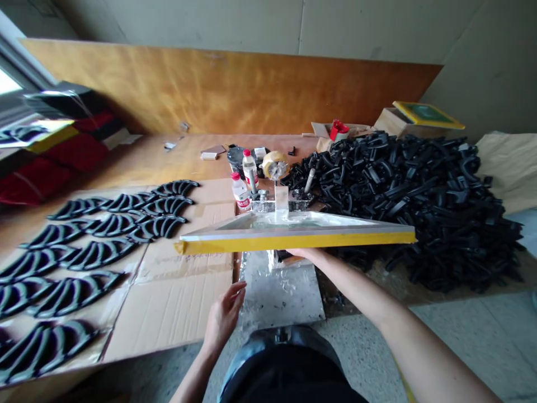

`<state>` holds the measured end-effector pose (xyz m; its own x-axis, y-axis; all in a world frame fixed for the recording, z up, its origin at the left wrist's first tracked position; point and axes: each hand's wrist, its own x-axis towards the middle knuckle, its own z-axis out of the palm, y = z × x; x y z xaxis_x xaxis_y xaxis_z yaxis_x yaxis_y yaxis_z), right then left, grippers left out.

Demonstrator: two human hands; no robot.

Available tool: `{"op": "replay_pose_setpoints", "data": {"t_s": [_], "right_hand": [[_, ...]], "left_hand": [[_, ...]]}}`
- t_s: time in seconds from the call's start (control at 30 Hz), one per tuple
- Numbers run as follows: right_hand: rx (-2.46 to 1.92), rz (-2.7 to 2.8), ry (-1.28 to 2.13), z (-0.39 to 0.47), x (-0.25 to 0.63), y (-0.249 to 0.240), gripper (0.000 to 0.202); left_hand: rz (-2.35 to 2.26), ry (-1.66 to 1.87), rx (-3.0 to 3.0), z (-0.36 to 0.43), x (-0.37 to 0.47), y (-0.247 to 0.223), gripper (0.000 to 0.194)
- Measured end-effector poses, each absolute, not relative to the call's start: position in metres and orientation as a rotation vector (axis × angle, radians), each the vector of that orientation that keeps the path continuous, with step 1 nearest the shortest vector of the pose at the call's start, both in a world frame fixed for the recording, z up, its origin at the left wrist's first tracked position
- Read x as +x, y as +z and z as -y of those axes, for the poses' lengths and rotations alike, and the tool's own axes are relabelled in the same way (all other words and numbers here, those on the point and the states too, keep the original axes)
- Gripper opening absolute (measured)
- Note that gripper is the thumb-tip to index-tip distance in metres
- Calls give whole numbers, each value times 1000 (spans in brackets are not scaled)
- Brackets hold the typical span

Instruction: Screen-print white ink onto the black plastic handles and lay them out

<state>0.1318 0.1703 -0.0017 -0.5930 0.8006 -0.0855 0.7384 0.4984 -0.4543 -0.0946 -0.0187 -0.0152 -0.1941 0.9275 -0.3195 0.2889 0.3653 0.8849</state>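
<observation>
A screen-printing frame [302, 239] with a yellow front edge is raised on a metal hinge clamp [262, 201]. Below it lies a grey metal base plate [281, 296]. My right hand [300, 253] reaches beneath the frame, beside a dark piece [283, 256] on the fixture. The frame hides its fingers, so its grip cannot be made out. My left hand [229, 308] hovers at the left edge of the base plate, fingers loosely bent and apart, with nothing visible in it.
Rows of black curved, ribbed parts [84, 291] lie on cardboard [168, 308] at left. A large heap of black plastic parts [398, 196] covers the right. Red-capped bottles [240, 193] and a tape roll [274, 165] stand behind the frame. A wooden board [210, 89] backs the table.
</observation>
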Motion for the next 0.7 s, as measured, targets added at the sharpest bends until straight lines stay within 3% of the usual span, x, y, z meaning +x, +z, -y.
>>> {"op": "replay_pose_setpoints", "data": {"t_s": [0.23,0.4,0.57,0.7], "right_hand": [[-1143,2689,445,-121,145,-21,39],[-1245,2619,311,-113,136,-42,42],[-1168,2623,300,-114,141,-48,45],[-1173,2606,293,-111,169,-35,42]], "left_hand": [[-1670,1002,1089,-7,-86,9,48],[-1602,1258,1123,-35,-65,31,43],[-1464,1699,1014,-77,-71,75,35],[-1394,1664,1086,-97,-77,110,43]]}}
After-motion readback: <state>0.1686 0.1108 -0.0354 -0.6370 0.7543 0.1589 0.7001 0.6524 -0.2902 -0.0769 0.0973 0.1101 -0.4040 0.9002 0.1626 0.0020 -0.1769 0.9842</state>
